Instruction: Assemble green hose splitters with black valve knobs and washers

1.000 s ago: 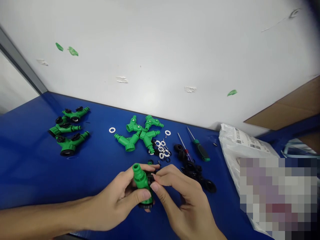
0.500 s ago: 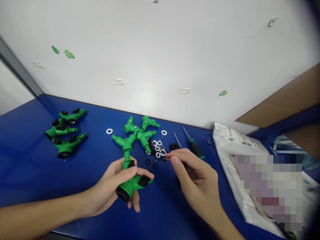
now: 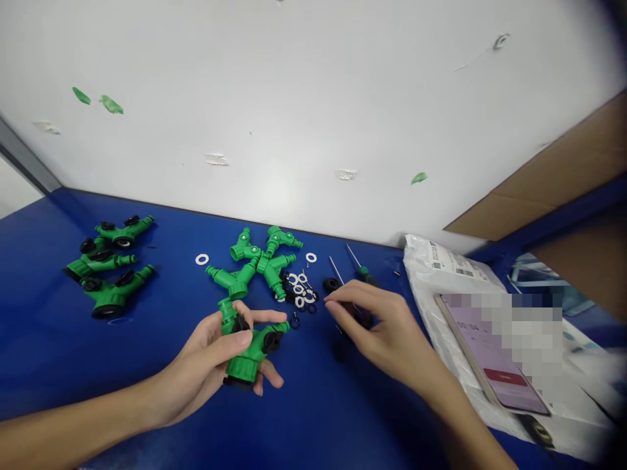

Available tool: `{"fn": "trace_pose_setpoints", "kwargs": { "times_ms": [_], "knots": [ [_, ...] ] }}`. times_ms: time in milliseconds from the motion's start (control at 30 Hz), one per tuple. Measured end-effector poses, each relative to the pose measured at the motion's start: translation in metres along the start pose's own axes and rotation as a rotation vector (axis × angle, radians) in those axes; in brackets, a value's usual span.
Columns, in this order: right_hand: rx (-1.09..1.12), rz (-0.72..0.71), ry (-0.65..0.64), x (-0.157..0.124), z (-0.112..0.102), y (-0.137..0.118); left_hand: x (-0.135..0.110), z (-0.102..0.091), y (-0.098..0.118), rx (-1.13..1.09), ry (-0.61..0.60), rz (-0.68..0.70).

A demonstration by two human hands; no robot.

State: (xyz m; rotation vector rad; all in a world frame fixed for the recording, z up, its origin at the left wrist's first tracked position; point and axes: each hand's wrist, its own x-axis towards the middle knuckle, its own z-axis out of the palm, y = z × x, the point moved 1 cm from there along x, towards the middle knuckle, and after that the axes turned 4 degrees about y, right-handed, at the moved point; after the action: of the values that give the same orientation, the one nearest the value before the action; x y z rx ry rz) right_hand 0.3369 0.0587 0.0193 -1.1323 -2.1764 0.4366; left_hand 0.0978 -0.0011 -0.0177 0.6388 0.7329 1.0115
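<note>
My left hand [image 3: 210, 356] is closed around a green Y-shaped hose splitter [image 3: 245, 356] with black valve knobs and a black collar at its lower end. To the right, my right hand [image 3: 379, 316] is closed, thumb and fingertips pinched together above the table; whatever they may hold is too small to make out. Just left of those fingertips lies a pile of white washers [image 3: 298, 288], black rings and small screws. Black parts [image 3: 363, 318] show partly beneath the right hand. Beyond the left hand lie several green splitter bodies [image 3: 238, 281] without knobs.
Several splitters with black knobs [image 3: 110, 297] stand at the left of the blue table [image 3: 161, 352]. A green-handled screwdriver [image 3: 363, 271] and a second metal shaft [image 3: 337, 271] lie behind my right hand. At right, a phone [image 3: 494, 365] rests on a white plastic package [image 3: 421, 281].
The splitter in my left hand has tipped, its black collar now facing more downward. My right hand stays pinched near the pile, its wrist turned slightly. The whole view has shifted a little.
</note>
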Motion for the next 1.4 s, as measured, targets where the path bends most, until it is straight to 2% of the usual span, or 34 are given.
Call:
{"fn": "trace_pose_setpoints", "kwargs": {
  "times_ms": [67,167,300,400,800,1000,1233,1400],
  "knots": [
    [-0.057,-0.018,-0.088,-0.001,0.003,0.004,-0.001,0.000,0.002,-0.011,0.007,0.032],
    [-0.134,-0.049,-0.109,-0.002,0.012,0.007,0.000,0.000,0.003,-0.019,0.047,0.044],
    [-0.141,-0.158,-0.249,-0.003,0.029,0.005,0.002,0.002,0.003,-0.024,0.123,0.002],
    [-0.203,-0.178,-0.329,-0.003,0.036,0.003,0.002,0.004,0.003,-0.012,0.141,-0.024],
    [-0.238,-0.163,-0.357,0.000,0.030,0.004,0.000,0.004,0.005,0.015,0.119,-0.043],
    [-0.269,-0.079,-0.314,-0.002,0.025,0.006,0.001,0.004,0.004,0.021,0.135,-0.033],
    [-0.294,-0.021,-0.408,-0.004,0.027,0.010,0.003,0.002,0.002,0.029,0.127,-0.045],
    [-0.367,0.006,-0.351,-0.003,0.029,0.011,0.001,0.003,0.003,0.035,0.128,-0.043]
  ]
}}
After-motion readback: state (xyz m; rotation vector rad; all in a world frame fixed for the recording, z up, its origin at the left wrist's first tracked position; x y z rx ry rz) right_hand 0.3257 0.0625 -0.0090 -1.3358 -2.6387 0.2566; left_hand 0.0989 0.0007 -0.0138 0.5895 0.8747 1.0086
